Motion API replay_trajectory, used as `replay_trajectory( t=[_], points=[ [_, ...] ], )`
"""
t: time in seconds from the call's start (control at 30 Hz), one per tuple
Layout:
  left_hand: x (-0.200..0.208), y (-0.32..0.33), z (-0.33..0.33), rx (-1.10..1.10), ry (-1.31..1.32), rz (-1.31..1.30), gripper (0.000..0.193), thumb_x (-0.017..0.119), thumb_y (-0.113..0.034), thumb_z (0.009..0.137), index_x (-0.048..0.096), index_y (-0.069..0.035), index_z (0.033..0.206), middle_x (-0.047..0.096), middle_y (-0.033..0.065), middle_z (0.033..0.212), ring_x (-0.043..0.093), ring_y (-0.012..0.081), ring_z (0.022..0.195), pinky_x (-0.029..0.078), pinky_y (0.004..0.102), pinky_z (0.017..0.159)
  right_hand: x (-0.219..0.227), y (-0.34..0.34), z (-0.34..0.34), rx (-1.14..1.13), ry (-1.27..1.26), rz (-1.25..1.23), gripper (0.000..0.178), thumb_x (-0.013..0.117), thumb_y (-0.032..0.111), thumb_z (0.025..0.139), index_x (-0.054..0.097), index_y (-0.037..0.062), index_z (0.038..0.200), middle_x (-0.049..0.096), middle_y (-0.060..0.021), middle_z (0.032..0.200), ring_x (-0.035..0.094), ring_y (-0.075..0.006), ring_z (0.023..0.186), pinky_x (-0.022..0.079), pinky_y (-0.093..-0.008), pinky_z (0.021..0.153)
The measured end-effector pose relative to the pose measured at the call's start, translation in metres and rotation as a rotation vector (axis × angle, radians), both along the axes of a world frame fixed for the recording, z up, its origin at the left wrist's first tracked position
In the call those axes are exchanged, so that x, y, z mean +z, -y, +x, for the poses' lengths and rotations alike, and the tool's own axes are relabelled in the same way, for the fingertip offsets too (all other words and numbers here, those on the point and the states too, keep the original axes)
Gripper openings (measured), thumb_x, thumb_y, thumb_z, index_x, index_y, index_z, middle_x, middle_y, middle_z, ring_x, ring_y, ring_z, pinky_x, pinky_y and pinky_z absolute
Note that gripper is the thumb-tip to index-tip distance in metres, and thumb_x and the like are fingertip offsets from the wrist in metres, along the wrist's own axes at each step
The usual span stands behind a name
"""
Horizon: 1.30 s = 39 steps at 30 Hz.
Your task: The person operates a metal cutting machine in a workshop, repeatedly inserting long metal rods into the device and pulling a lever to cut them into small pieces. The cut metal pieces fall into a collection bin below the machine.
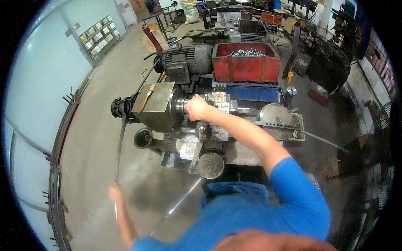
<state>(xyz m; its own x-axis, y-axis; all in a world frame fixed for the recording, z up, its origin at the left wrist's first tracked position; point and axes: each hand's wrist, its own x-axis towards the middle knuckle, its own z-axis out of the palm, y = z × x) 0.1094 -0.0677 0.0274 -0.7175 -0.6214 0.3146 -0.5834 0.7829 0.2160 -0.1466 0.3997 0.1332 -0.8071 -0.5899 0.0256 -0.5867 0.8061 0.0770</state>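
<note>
Slim metal rod (120,154) runs through the left hand (114,191), which is clenched around it, out over the floor at the left of the machine. It rises from that fist to the dark ribbed pulley (121,108) (whether it joins the pulley or passes behind, I cannot tell). The right hand (197,108) is at the bright spindle collar (180,105) with its fingers curled; whether it grasps anything there, I cannot tell.

Just left of the collar stands the boxy grey housing (161,99), with a wooden-handled brush (147,98) lying on top. Nearer the person's body is a round handwheel (211,165), and a shiny bar (184,201) slants from beside it toward the lower left. Right of the right hand, a large grey disc (276,117) sits on the machine.

Behind the housing is a finned motor (188,60); beside it, a red bin (253,69) holds a heap of silvery bolts (248,52), above a blue tray (253,93).
</note>
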Motion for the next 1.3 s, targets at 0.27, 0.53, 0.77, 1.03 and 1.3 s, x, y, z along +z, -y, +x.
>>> replay_trajectory(
  t=[0.27, 0.53, 0.77, 1.03, 1.3],
  points=[
    [0.042, -0.116, 0.005, 0.144, 0.12, 0.093, 0.047, 0.042, -0.048, 0.084, 0.063, -0.006, 0.086, 0.063, 0.0186, 0.08, 0.06, 0.0377, 0.078, 0.045, 0.0458, 0.071, 0.005, -0.002, 0.006, -0.092, 0.043, 0.023, 0.022, 0.061, 0.022, 0.06, 0.067, 0.0087, 0.077, 0.065, -0.0101, 0.081, 0.06, -0.0253, 0.085, 0.039, -0.0374, 0.085],
    [0.014, -0.075, 0.014, -0.141, 0.036, 0.076, 0.034, 0.066, -0.031, 0.067, 0.058, -0.002, 0.082, 0.062, 0.0157, 0.071, 0.062, 0.0315, 0.067, 0.048, 0.0415, 0.062, 0.07, -0.063, 0.033, -0.112, -0.205, -0.289, 0.028, 0.057, 0.026, 0.056, 0.065, 0.0012, 0.064, 0.062, -0.0196, 0.067, 0.061, -0.0313, 0.07, 0.041, -0.038, 0.087],
    [-0.016, -0.009, -0.104, -0.288, 0.295, 0.366, 0.028, 0.058, -0.022, 0.075, 0.058, 0.004, 0.085, 0.059, 0.0198, 0.077, 0.059, 0.0307, 0.072, 0.048, 0.0391, 0.063, 0.117, -0.2, -0.001, -0.537, -0.337, -0.269, 0.041, 0.059, 0.02, 0.059, 0.064, 0.0077, 0.097, 0.036, -0.019, 0.133, 0.043, -0.0385, 0.114, 0.041, -0.0423, 0.09],
    [-0.028, 0.007, -0.095, -0.404, 0.015, 0.395, 0.019, 0.061, -0.015, 0.076, 0.056, 0.003, 0.083, 0.056, 0.0087, 0.057, 0.058, 0.0176, 0.049, 0.047, 0.0307, 0.045, 0.077, -0.282, 0.124, -0.408, -0.313, -0.615, 0.043, 0.058, 0.017, 0.055, 0.064, 0.0059, 0.097, 0.049, -0.0155, 0.123, 0.048, -0.0311, 0.111, 0.039, -0.0365, 0.093],
    [0.004, 0.019, -0.09, -0.406, 0.24, 1.077, 0.028, 0.061, -0.021, 0.082, 0.055, 0.001, 0.097, 0.055, 0.0105, 0.068, 0.055, 0.0207, 0.06, 0.049, 0.0347, 0.054, -0.077, -0.417, 0.357, -1.197, -0.151, -0.652, 0.038, 0.058, 0.02, 0.056, 0.066, 0.0039, 0.09, 0.063, -0.0166, 0.087, 0.061, -0.0316, 0.083, 0.048, -0.0356, 0.075]
  ],
)
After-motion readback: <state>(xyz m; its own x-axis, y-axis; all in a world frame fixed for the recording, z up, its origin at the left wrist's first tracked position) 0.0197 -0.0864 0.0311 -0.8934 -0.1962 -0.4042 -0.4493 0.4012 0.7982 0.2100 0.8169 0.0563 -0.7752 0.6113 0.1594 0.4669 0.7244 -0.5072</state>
